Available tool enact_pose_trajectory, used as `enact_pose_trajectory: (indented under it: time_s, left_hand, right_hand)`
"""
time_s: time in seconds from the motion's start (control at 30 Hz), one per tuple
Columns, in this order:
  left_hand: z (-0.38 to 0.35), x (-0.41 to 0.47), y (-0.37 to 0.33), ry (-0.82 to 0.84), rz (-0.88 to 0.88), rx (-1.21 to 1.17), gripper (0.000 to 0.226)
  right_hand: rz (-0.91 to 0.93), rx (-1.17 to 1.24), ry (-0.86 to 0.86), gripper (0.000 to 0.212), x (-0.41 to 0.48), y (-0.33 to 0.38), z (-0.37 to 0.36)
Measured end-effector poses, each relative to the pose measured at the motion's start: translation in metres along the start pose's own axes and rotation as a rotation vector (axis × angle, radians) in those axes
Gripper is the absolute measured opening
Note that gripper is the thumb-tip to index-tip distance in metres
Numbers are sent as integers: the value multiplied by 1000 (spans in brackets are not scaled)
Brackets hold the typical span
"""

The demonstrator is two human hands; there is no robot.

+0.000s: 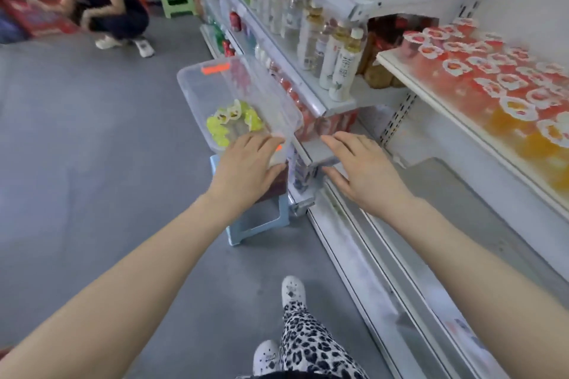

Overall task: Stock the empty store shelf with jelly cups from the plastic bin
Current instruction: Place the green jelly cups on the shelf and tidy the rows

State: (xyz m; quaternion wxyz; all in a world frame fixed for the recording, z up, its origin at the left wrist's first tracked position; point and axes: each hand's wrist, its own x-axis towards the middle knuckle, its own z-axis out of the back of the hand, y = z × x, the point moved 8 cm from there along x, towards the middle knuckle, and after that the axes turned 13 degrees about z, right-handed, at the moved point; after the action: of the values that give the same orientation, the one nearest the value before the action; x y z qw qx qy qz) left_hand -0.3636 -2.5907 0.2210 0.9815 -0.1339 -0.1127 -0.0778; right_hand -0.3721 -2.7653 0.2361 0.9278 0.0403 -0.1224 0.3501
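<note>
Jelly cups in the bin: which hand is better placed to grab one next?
Probably the right hand: it is open and free beside the bin, on the side of the shelf. The left hand grips the bin's near rim, close to the jelly cups.

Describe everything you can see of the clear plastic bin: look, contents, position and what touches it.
The plastic bin is a clear, rectangular tub with a rolled rim and an orange sticker on its far wall. Nearly empty, it holds a few yellow-green jelly cups at its near end. It sits over a pale blue stool beside the shelves. The left hand grips its near corner.
</note>
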Motion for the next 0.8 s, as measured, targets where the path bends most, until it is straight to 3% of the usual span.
enact_pose_trajectory:
  time_s: [0.3, 0.47, 0.63, 0.8]
  left_hand:
    - [-41, 76, 134, 16, 305, 23, 37]
    - [-73, 130, 189, 79, 442, 17, 37]
    - [-109, 168, 217, 110, 442, 14, 35]
    - [-139, 185, 221, 143, 343, 45, 35]
  right_hand:
    - [131, 165, 110, 52, 143, -35, -100]
    - [164, 292, 252, 48, 220, -69, -165]
    - [245, 365, 654, 47, 274, -75, -270]
    - [362, 290, 1092, 49, 266, -58, -364]
